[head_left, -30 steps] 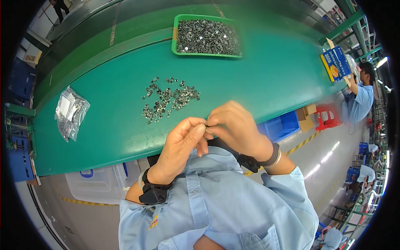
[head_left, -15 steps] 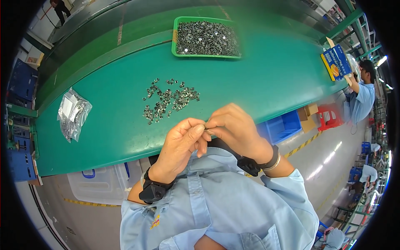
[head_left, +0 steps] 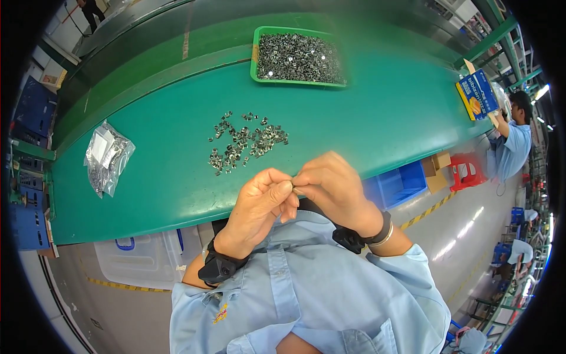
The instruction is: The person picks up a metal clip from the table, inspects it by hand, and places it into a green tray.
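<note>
Green bench (head_left: 377,118), hands pinching small metal part (head_left: 293,186)

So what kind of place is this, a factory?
Most likely a factory assembly line: a long green work table, a green tray full of small metal parts, and another worker in the same blue uniform nearby.

Light blue work shirt (head_left: 306,295) with short sleeves; black wristband (head_left: 221,268) on left wrist, black band (head_left: 377,231) on right.
</note>
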